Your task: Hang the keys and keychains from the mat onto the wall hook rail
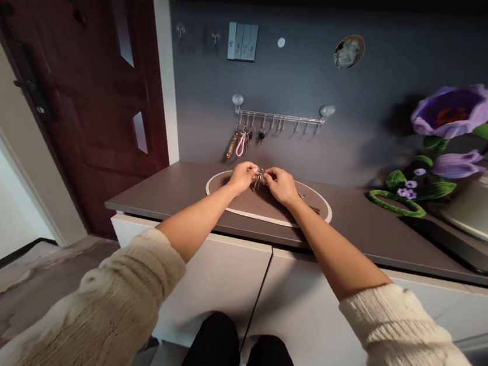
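My left hand (243, 177) and my right hand (281, 184) meet above the oval mat (262, 210), and between them is a small bunch of metal keys (258, 181). I take this bunch as the centre of my clock. The left hand sits at nine o'clock and pinches the bunch with bent fingertips; the right hand, at three o'clock, grips it from its own side with thumb and fingers. The metal is thin and shiny, but it appears small and a little blurred, so I cannot say how many pieces I hold.

The mat is smooth and brown, with a pale, rounded border. On it, between three and four o'clock, lies a narrow brown piece (314, 210), partly near my right wrist. The countertop (181, 190) below is flat and dull, of a grey-brown tone.

Near twelve o'clock, a slim metal rail (280, 116) with hooks is fixed on the dark wall. Towards eleven, other keys hang from it, with a soft-looking pink loop (240, 145) and a long brown tag (231, 145). At two o'clock stands a purple flower (455, 110) (its petals look fuzzy, like wool). My sleeves (125, 299) are thick, cream-coloured and ribbed knit.
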A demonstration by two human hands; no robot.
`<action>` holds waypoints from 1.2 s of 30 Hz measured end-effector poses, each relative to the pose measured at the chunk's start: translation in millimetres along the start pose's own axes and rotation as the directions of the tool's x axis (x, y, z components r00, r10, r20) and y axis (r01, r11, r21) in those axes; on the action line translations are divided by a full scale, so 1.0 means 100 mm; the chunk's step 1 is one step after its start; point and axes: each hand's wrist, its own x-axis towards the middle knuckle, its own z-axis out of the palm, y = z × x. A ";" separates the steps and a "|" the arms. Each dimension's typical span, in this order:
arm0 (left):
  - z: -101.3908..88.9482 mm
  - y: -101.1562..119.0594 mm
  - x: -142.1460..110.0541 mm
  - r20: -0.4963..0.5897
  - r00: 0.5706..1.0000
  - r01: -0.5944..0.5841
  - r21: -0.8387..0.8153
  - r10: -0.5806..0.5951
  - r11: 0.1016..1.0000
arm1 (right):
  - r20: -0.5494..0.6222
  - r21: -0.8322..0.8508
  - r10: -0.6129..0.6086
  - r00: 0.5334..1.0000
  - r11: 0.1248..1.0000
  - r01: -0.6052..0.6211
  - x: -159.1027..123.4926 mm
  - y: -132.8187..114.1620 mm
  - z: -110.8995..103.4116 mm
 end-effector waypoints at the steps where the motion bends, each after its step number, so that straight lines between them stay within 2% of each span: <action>1: 0.00 0.00 0.00 0.008 1.000 -0.004 -0.004 0.004 1.000 | -0.002 0.020 -0.003 1.000 1.000 0.003 0.00 -0.01 0.00; 7: 0.00 -0.05 0.02 0.034 0.997 -0.063 -0.026 0.064 0.998 | -0.026 0.087 0.018 1.000 0.996 -0.015 -0.01 -0.03 -0.01; 17: -0.01 -0.10 0.03 0.047 0.986 -0.160 0.050 0.158 0.986 | -0.038 0.209 0.096 0.995 0.974 -0.086 0.01 -0.05 -0.03; 26: -0.01 -0.04 -0.02 0.087 0.948 -0.319 0.310 0.307 0.896 | -0.056 0.224 0.109 0.993 0.970 -0.094 0.04 -0.01 -0.03; 31: -0.01 -0.06 -0.02 0.071 0.945 -0.320 0.406 0.320 0.856 | -0.094 0.216 0.081 0.992 0.975 -0.059 0.10 0.03 -0.04; 36: -0.01 -0.07 -0.02 0.055 0.955 -0.281 0.485 0.292 0.828 | -0.119 0.199 0.084 0.989 0.978 -0.059 0.19 0.01 -0.15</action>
